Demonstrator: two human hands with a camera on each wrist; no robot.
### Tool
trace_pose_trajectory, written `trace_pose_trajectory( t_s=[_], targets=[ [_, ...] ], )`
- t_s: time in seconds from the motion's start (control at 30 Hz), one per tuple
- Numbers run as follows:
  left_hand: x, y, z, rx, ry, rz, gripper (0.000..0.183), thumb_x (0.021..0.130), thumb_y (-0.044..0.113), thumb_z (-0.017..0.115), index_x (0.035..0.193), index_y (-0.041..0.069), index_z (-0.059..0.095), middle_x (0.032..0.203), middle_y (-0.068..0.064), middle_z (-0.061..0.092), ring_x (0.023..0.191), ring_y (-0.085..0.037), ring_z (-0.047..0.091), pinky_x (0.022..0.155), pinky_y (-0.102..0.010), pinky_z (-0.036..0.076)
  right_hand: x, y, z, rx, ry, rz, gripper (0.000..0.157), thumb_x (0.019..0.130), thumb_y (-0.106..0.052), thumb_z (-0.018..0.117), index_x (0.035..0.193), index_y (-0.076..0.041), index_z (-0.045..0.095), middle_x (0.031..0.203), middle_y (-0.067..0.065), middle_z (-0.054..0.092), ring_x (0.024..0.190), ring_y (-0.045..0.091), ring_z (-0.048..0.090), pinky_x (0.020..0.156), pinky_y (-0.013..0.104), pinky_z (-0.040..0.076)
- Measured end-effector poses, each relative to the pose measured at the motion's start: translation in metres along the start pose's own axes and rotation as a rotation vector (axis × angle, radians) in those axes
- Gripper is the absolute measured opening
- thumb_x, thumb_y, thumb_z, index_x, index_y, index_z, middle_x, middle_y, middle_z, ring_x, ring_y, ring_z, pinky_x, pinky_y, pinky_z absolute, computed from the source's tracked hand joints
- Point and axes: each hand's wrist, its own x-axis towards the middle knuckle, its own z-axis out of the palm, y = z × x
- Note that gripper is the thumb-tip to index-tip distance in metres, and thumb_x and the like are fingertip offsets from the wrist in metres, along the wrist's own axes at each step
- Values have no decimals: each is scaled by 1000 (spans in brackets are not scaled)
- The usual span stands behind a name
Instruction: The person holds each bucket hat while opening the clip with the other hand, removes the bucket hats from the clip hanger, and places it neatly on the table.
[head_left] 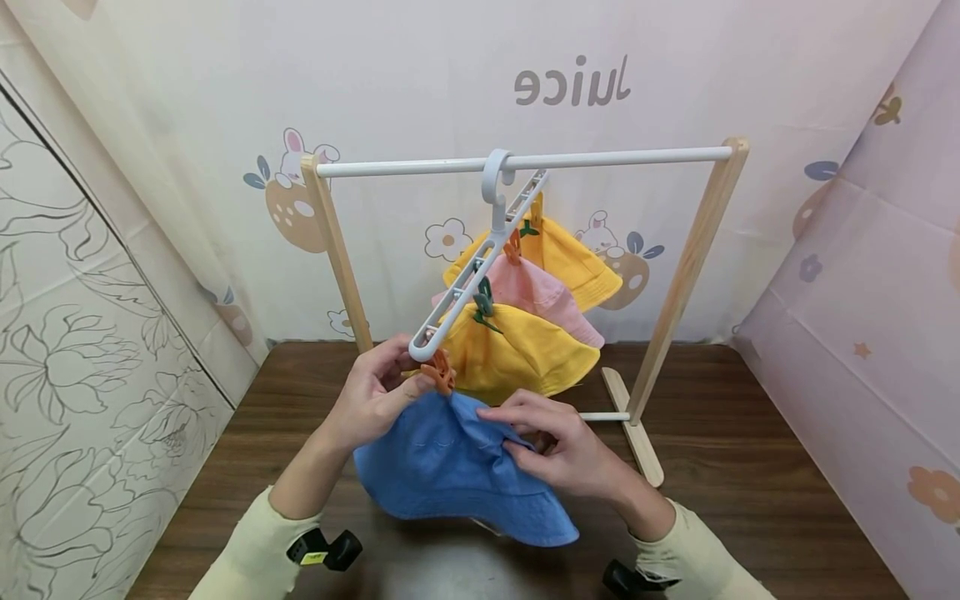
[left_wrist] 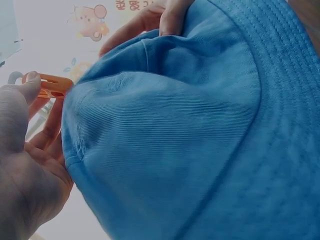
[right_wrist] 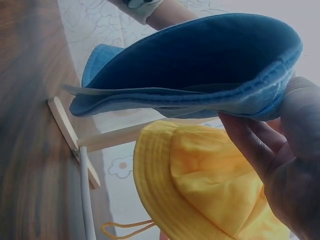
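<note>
A blue bucket hat point(head_left: 457, 467) hangs crown up below the front end of a white hanger point(head_left: 468, 279). My left hand point(head_left: 378, 392) pinches an orange clip point(head_left: 440, 372) at the hanger's end, and the clip meets the top of the hat. My right hand point(head_left: 558, 442) holds the right side of the hat between thumb and fingers. In the left wrist view the orange clip point(left_wrist: 54, 86) sits between thumb and fingers, beside the blue crown point(left_wrist: 165, 125). From the right wrist view, the hat's dark inside point(right_wrist: 200, 60) shows, with the thumb on its brim.
Behind hang a yellow hat point(head_left: 517, 354) on a green clip point(head_left: 483, 298), a pink hat point(head_left: 540, 292) and another yellow hat point(head_left: 577, 258). The hanger hooks over the white rail point(head_left: 615, 157) of a wooden-legged rack point(head_left: 686, 283) on a brown table point(head_left: 750, 500).
</note>
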Motion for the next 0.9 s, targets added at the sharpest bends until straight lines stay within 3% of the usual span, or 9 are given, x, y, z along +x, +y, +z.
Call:
trace_pose_trajectory(
  t_s=[0.17, 0.5, 0.83, 0.9],
  targets=[
    [0, -2, -1, -16, -6, 11, 41, 111, 22, 72, 127, -14, 61, 117, 23, 74, 103, 0, 73, 83, -18, 63, -1, 0, 0, -11, -7, -11, 60, 90, 23, 72, 145, 1, 71, 111, 13, 71, 80, 13, 61, 55, 10, 46],
    [-2, -3, -2, 2, -22, -54, 41, 112, 22, 72, 133, -12, 62, 112, 22, 77, 87, -2, 72, 75, -22, 64, -2, -1, 0, -4, -10, -15, 61, 89, 24, 72, 145, 1, 71, 112, 14, 72, 72, 11, 57, 54, 10, 46],
    [-3, -5, -2, -8, -38, -28, 40, 111, 22, 73, 130, -11, 62, 121, 22, 74, 102, -1, 76, 75, -28, 69, -4, -2, 0, -6, -9, -2, 60, 89, 24, 72, 144, 0, 72, 112, 14, 72, 70, 10, 55, 53, 10, 45],
    [-3, -5, -3, -13, -37, -23, 42, 111, 22, 73, 131, -12, 61, 120, 22, 75, 98, -1, 76, 75, -27, 68, -5, -2, 0, -9, -8, -8, 60, 89, 24, 72, 144, 0, 72, 113, 15, 72, 71, 10, 55, 53, 10, 45]
  ],
)
